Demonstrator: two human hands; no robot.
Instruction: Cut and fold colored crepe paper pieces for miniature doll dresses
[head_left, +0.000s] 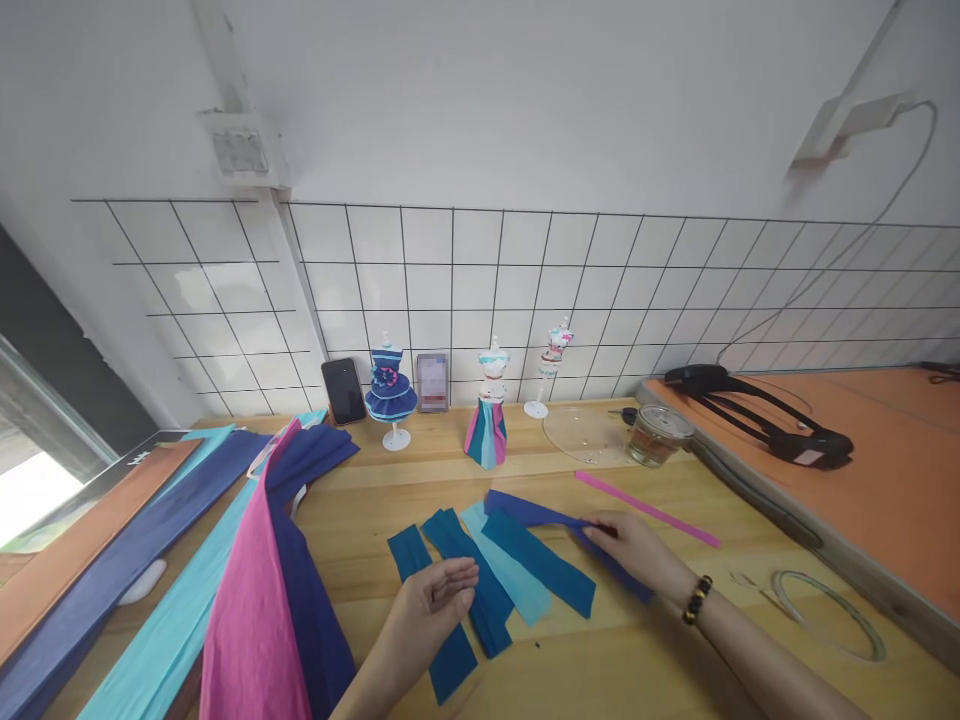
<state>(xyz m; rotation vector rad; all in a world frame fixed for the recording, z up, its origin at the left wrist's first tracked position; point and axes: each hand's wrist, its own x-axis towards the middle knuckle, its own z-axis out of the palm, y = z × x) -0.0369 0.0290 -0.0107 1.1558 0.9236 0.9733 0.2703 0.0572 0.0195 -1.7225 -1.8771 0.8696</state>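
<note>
My right hand [630, 550], with a beaded bracelet on the wrist, pinches a dark blue crepe paper strip [525, 508] at its middle. The strip lies slantwise and looks bunched at the fingers. To the left, my left hand [435, 600] is held over the teal paper strips [457, 665], fingers loosely curled and the thumb apart, with nothing in it. A light blue strip [510, 570] and another teal strip [551, 565] lie between the two hands. Behind them stands a small dress form [493, 370] with a pink, teal and light blue paper skirt [487, 435].
Long crepe paper sheets [251, 600] cover the left side. A dress form in blue ruffles [388, 395], two phones [343, 390] and a slim dress form [556, 350] line the wall. A pink strip [649, 510], glass jar [656, 440] and wire coil [832, 615] are at right.
</note>
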